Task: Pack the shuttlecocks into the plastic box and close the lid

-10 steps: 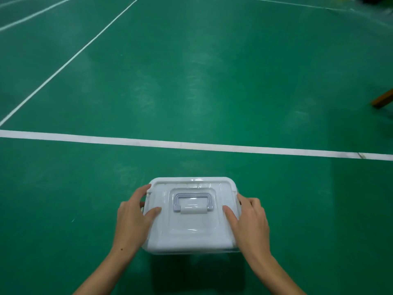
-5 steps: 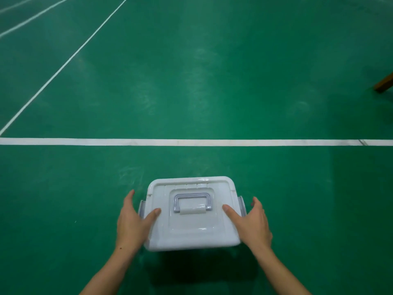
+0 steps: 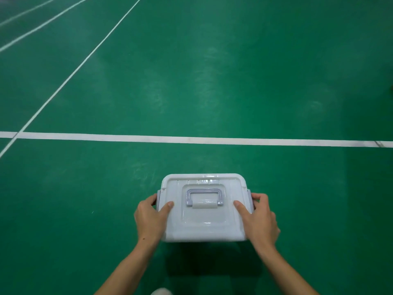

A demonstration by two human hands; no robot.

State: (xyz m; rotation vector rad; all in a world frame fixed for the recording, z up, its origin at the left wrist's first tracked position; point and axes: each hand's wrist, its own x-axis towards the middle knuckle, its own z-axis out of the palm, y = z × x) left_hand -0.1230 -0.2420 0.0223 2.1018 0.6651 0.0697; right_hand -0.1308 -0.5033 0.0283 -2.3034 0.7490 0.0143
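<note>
A white plastic box (image 3: pixel 203 229) stands on the green court floor with its lid on; a grey folding handle (image 3: pixel 204 195) lies flat in the lid's middle. My left hand (image 3: pixel 151 220) grips the box's left side, thumb on the lid, fingers curled over the grey left latch (image 3: pixel 158 198). My right hand (image 3: pixel 259 218) mirrors it on the right side, fingers wrapped around the right latch (image 3: pixel 249 196). No shuttlecocks show; the box's inside is hidden by the lid.
A wide white court line (image 3: pixel 195 139) runs across the floor beyond the box. Thinner white lines (image 3: pixel 70 75) slant away at the far left. A pale shoe tip (image 3: pixel 161 291) peeks in at the bottom edge.
Both hands' fingers, spread beside the box half a second ago, have curled in over the side latches. The thumbs stay on the lid. The view has tilted slightly.
</note>
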